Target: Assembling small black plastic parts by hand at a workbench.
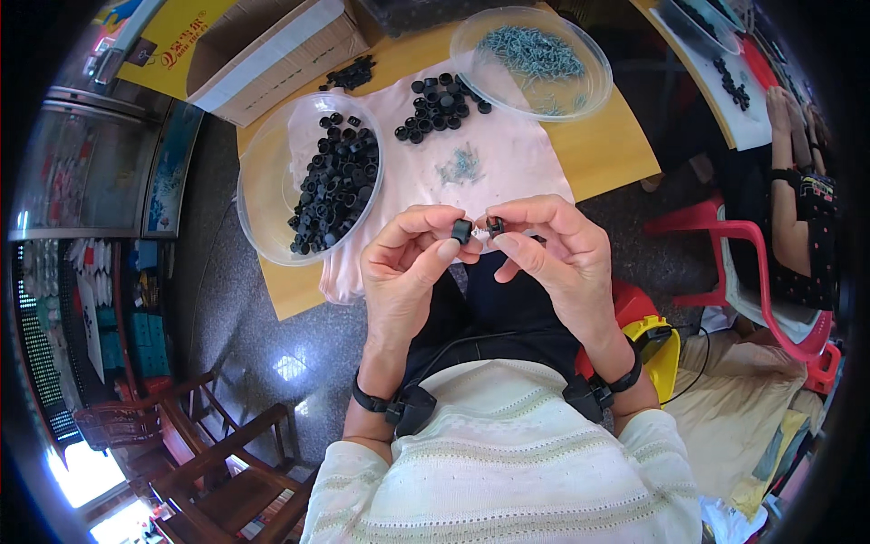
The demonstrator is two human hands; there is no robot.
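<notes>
Narrow in grip, pinches a black cap [462,231] between thumb and fingertips of the left hand [399,258] and a smaller black part [495,228] likewise in the right hand [569,257]. Holds both just beside each other, at the near edge of the pink cloth [509,140] on the worktop [598,159], right of the clear tub [261,222]. Reaches forward from the near side, hands angled inward, fingertips facing, fingers curled.
</notes>
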